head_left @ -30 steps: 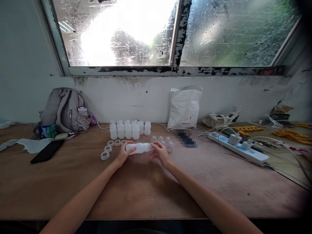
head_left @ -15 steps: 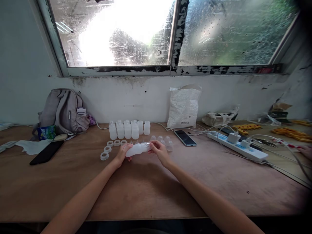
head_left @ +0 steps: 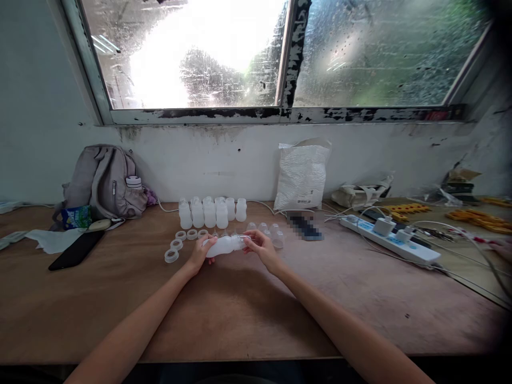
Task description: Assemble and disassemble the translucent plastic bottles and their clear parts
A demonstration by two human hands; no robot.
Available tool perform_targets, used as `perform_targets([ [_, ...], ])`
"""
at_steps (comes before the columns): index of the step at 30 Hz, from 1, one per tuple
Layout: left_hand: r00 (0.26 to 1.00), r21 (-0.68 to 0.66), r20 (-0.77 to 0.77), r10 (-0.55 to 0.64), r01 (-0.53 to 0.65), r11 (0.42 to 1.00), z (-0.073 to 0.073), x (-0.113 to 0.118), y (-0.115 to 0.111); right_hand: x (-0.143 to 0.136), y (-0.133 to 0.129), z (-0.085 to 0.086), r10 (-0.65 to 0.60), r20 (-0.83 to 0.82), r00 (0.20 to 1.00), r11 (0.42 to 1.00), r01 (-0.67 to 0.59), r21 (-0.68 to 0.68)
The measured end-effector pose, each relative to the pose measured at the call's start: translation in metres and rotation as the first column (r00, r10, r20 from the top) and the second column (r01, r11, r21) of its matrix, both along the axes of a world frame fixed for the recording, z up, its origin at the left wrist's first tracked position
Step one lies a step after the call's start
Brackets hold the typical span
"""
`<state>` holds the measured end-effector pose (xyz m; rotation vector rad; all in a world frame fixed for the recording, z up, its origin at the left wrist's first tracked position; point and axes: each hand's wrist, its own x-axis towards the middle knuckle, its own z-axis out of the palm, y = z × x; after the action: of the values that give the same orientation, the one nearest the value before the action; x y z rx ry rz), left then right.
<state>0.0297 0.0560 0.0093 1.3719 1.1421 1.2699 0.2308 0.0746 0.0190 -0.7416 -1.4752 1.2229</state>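
A frosted white baby bottle (head_left: 221, 246) lies sideways between my hands, just above the table. My left hand (head_left: 199, 253) is wrapped around its base end, at the left. At the other end, the fingers of my right hand (head_left: 259, 245) pinch the clear top. Loose screw rings (head_left: 172, 256) lie in an angled line left of my left hand. Several clear caps (head_left: 277, 237) stand just beyond my right hand. Small clear pieces, perhaps teats (head_left: 224, 232), show behind the held bottle, partly hidden by it.
Several frosted bottles (head_left: 209, 213) stand in rows near the wall. Right of them are a white plastic package (head_left: 302, 176), a blurred-out phone (head_left: 306, 227) and a power strip (head_left: 390, 240) with cables. A backpack (head_left: 106, 181) and black phone (head_left: 77, 250) are left. Another person's hand (head_left: 502, 249) shows far right.
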Motion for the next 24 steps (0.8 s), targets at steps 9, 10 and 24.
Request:
perform_targets([
  [9,0.996,0.125,-0.09,0.022,-0.011,0.992,0.004,0.002,-0.006,0.004,-0.002,0.006,0.052,-0.099,0.994,0.99,-0.064,-0.124],
  [10,0.994,0.129,-0.105,0.015,-0.001,0.992,0.005,0.003,-0.008,0.004,-0.002,0.006,0.077,-0.128,0.989,0.979,-0.099,-0.176],
  [24,0.986,0.29,-0.137,0.091,-0.047,0.956,0.004,0.024,-0.028,-0.006,-0.025,0.014,0.269,-0.124,0.955,0.917,-0.293,-0.272],
])
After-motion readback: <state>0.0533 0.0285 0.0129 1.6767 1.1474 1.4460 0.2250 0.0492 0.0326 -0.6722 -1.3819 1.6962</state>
